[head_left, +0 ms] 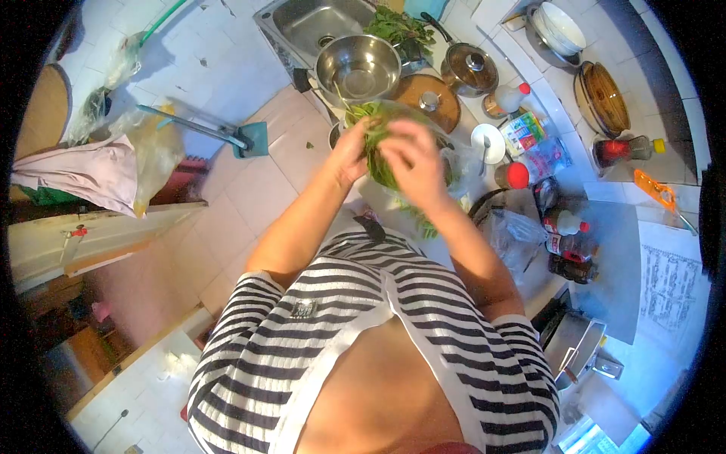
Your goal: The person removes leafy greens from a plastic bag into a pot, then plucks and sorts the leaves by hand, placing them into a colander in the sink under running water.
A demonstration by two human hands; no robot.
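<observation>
In the head view my left hand [352, 153] is closed around a bunch of leafy greens [374, 157], with thin stems sticking out past the fingers. My right hand [414, 165] lies over the same bunch from the other side. Motion smears its fingers, so whether they grip the leaves cannot be told. Clear plastic [456, 159] shows behind the right hand. Just beyond the greens stands a steel bowl [322, 77], with a round wooden-looking lid [448, 97] beside it. Some loose green leaves [425, 224] show below my right hand.
A metal sink [281, 24] is at the back, with more leafy greens [397, 29] by it. A lidded pan [469, 69], a white dish [488, 144] and several bottles line the right side. A blue dustpan [255, 141] stands on the floor at left.
</observation>
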